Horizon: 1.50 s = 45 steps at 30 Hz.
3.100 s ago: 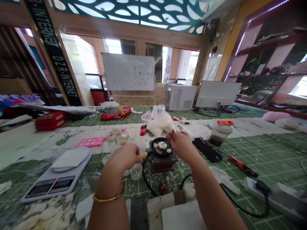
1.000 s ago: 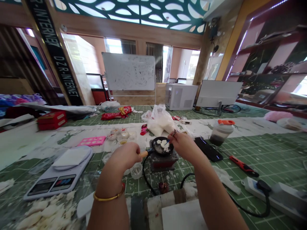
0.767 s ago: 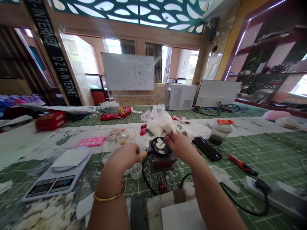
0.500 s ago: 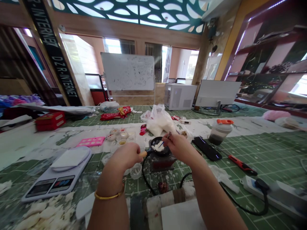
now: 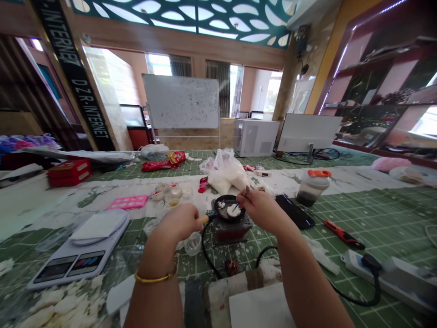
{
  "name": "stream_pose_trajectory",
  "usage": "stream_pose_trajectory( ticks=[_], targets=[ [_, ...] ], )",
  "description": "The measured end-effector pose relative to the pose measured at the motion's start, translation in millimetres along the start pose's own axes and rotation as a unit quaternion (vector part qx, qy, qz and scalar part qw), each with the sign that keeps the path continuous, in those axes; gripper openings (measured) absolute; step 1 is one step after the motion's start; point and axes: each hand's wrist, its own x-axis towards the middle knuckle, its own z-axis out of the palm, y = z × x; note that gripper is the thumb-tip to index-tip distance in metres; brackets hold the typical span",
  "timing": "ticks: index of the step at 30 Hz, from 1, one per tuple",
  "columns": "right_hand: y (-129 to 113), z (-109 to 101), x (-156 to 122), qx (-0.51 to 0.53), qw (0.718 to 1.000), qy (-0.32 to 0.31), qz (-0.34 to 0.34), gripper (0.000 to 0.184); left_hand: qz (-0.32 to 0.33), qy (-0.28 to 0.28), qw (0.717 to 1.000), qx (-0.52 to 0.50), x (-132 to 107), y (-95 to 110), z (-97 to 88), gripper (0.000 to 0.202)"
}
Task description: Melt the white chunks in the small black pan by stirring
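Note:
A tiny black frying pan [image 5: 228,212] sits on a small red stove [image 5: 232,230] in the middle of the green cutting mat. White lumps [image 5: 233,210] lie in the pan. My left hand [image 5: 180,222] is closed on the pan's wooden handle [image 5: 204,219]. My right hand [image 5: 262,207] pinches a thin blue-tipped stick [image 5: 240,200], whose tip touches the white lumps. A gold bangle rings my left wrist.
A kitchen scale [image 5: 79,248] stands at the left, with white crumbs in front of it. A black phone [image 5: 295,211], a lidded jar [image 5: 312,187], a red-handled tool [image 5: 343,234] and a power strip [image 5: 392,278] lie right. A plastic bag [image 5: 225,172] of white powder sits behind the pan.
My right hand has shifted the stick about in the pan, pushing the white lumps left and then back right. My left hand has stayed on the handle.

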Motion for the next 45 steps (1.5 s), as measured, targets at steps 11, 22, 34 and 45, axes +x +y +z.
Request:
stream_pose_trajectory(
  ticks=[11,22,34,45],
  targets=[
    [3.3,2.6,2.5,0.029,0.999,-0.006,-0.016,0.025,-0.001,0.003,1.0,0.003,-0.4,2.6,-0.5,0.028],
    [1.8,1.4,2.7,0.02,1.0,-0.003,-0.004,0.024,0.016,0.02,1.0,0.003,-0.9,5.7,0.6,0.035],
    [3.3,1.7,2.4,0.003,1.0,0.006,0.012,0.023,0.011,0.006,1.0,-0.017,0.5,2.9,1.2,0.029],
    [2.0,1.0,3.7,-0.018,1.0,-0.001,0.007,0.024,0.003,-0.003,1.0,-0.01,2.1,1.9,1.2,0.023]
  ],
)
